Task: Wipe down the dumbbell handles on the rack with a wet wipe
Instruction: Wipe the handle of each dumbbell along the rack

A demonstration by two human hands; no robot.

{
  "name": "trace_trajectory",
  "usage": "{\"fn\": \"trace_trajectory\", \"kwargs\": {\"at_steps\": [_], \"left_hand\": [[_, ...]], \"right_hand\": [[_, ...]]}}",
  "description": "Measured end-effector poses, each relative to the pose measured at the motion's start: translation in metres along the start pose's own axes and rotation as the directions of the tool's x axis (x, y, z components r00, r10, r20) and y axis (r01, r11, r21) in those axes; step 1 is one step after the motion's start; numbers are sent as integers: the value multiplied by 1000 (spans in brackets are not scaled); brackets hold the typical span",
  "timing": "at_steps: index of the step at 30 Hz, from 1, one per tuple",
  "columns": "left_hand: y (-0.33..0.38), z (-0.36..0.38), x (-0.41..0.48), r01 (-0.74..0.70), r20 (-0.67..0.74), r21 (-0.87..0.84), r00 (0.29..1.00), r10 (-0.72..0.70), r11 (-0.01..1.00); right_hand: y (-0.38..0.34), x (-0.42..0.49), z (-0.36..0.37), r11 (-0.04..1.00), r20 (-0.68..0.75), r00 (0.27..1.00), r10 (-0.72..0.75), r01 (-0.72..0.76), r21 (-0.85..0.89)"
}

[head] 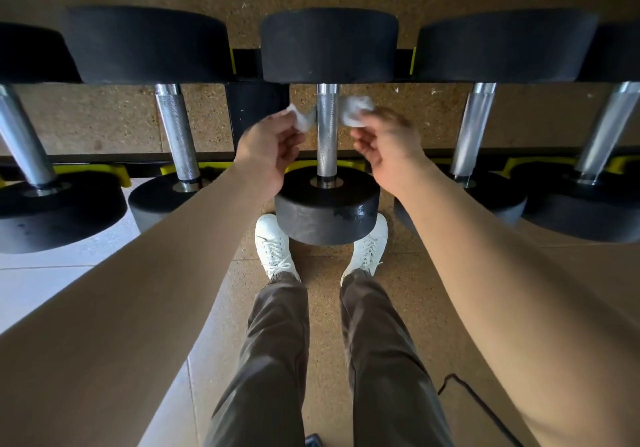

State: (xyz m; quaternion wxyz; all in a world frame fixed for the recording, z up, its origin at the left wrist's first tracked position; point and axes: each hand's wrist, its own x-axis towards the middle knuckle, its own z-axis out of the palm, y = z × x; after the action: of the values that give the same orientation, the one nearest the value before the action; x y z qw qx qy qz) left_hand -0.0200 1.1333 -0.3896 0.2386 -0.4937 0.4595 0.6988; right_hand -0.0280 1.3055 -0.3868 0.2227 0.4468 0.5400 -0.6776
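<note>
A person looks down at a dumbbell rack (114, 169). A white wet wipe (354, 114) loops round the hidden side of the middle dumbbell's steel handle (327, 135). The left hand (273, 145) pinches one end just left of the handle, fingers curled. The right hand (384, 150), slightly blurred, pinches the other end just right. The handle's long axis runs straight away from the person, between the hands and about equally near both. The wipe would probably travel along that axis.

Left hand (270, 149), right hand (384, 149) pinching wipe (353, 116), behind handle (327, 135)
</note>
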Motion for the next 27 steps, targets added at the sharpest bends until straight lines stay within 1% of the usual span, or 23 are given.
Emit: {"fn": "trace_trajectory", "kwargs": {"at_steps": [1, 3, 6, 7, 8, 9, 11, 13, 14, 15, 17, 19, 21, 22, 23, 24, 26, 27], "left_hand": [[0, -5, 0, 5, -15, -23, 1000, -6, 1000], [-2, -15, -1, 5, -38, -28, 999, -6, 1000], [-3, -17, -2, -33, -37, 89, 999, 37, 995], [-3, -13, -3, -46, -22, 130, 999, 49, 990], [-3, -10, -4, -51, -11, 151, 999, 53, 987], [-4, -6, -5, -48, -5, 153, 999, 49, 987], [-3, -4, -7, -30, -22, 113, 999, 32, 993], [-2, -10, -8, -12, -59, 51, 998, 15, 999], [-2, -15, -8, -13, -73, 46, 997, 17, 999], [-3, -18, -10, -22, -82, 71, 996, 28, 997], [-5, -21, -13, -51, -84, 229, 994, 72, 972], [-10, -19, -13, -88, -53, 412, 991, 120, 907], [-13, -17, -12, -110, -14, 509, 991, 136, 854], [-13, -17, -12, -106, -7, 521, 992, 128, 847], [-13, -19, -13, -96, -10, 512, 993, 117, 853], [-12, -23, -15, -84, -22, 489, 994, 108, 868], [-10, -34, -19, -70, -61, 418, 993, 105, 906], [-9, -40, -20, -74, -76, 387, 991, 111, 919]], "right_hand": [[3, -1, 4, 999, 47, 999, 17, -15, -45], [5, -1, 4, 999, 55, 998, 28, -25, -45], [0, 3, -13, 991, -81, 996, 31, -20, 133], [-1, 5, -20, 984, -126, 992, 21, 1, 177], [0, 7, -24, 984, -146, 989, -3, 30, 178], [2, 7, -25, 991, -142, 989, -35, 53, 126], [11, 6, -19, 992, -79, 992, -97, 89, -94], [21, 0, -9, 935, 37, 989, -142, 146, -323], [24, -3, -5, 896, 89, 982, -164, 186, -404], [25, -4, -4, 859, 109, 976, -186, 216, -464], [22, -3, -13, 821, 70, 976, -205, 210, -531], [18, 1, -32, 791, -44, 969, -244, 173, -587], [16, 4, -48, 771, -156, 935, -317, 159, -616], [15, 5, -50, 737, -161, 925, -345, 161, -656], [16, 4, -47, 675, -119, 927, -354, 165, -719], [17, 3, -41, 602, -48, 942, -333, 174, -780], [22, -1, -23, 482, 110, 972, -208, 199, -853], [26, -3, -14, 432, 165, 974, -155, 217, -875]]}}
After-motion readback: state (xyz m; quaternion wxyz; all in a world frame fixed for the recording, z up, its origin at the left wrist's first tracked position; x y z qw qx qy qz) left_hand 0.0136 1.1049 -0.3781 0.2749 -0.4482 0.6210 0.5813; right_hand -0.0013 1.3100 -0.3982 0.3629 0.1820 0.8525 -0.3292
